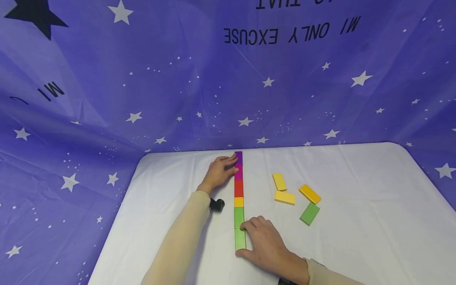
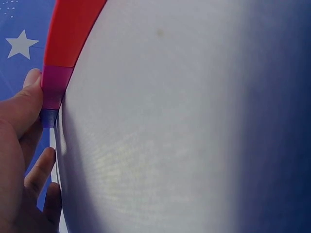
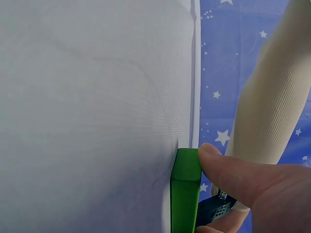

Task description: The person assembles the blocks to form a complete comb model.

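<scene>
A straight row of flat blocks runs away from me down the white table. From the far end come a purple block (image 1: 240, 159), a magenta block (image 1: 239, 174), a red block (image 1: 238, 189), an orange-yellow block (image 1: 238, 202), a green block (image 1: 239, 217) and a light green block (image 1: 240, 238). My left hand (image 1: 218, 172) touches the left side of the purple and magenta blocks, its fingers fairly straight. At the near end, my right hand (image 1: 267, 246) pinches the light green block between thumb and forefinger. The thumb lies at its near end face in the right wrist view.
Right of the row lie loose blocks: a yellow one (image 1: 279, 182), a paler yellow one (image 1: 284, 198), an orange one (image 1: 310, 194) and a green one (image 1: 309, 214). A purple star-printed cloth (image 1: 213, 99) hangs behind the white table (image 1: 374, 206).
</scene>
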Motion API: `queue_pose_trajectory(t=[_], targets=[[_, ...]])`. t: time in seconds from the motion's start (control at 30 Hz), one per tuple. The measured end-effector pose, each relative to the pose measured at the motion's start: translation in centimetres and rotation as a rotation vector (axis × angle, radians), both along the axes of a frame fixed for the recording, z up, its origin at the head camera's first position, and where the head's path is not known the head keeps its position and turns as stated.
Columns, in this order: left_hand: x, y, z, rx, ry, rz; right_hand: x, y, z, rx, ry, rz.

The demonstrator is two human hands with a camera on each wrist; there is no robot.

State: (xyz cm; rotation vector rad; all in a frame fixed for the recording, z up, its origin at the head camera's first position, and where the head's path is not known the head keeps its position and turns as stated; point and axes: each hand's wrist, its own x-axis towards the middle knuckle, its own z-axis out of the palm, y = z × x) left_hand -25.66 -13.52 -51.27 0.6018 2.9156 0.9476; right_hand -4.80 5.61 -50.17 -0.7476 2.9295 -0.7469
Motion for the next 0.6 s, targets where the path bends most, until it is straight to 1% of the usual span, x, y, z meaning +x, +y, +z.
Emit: queue_pose_trajectory(t=[0.17,0.23,0.33,0.43,0.53,0.6], targets=[[0.0,0.0,0.0,-0.013,0.002,0.003,-0.1,0.0,0.0,0.002,-0.049,0.0],[0.1,0.0,0.0,-0.012,0.01,0.001,-0.1,0.0,-0.1,-0.004,-0.044,0.003],[0.1,0.0,0.0,-0.005,0.019,-0.002,-0.1,0.2,-0.1,-0.019,-0.012,0.007],[0.1,0.0,0.0,0.004,0.029,-0.008,-0.3,0.7,0.2,-0.053,0.029,-0.006],[0.1,0.0,0.0,0.011,0.032,-0.01,-0.8,1.5,0.8,-0.091,0.06,-0.044],[0.1,0.0,0.0,0.011,0.032,-0.01,-1.5,2.1,1.3,-0.108,0.077,-0.076]])
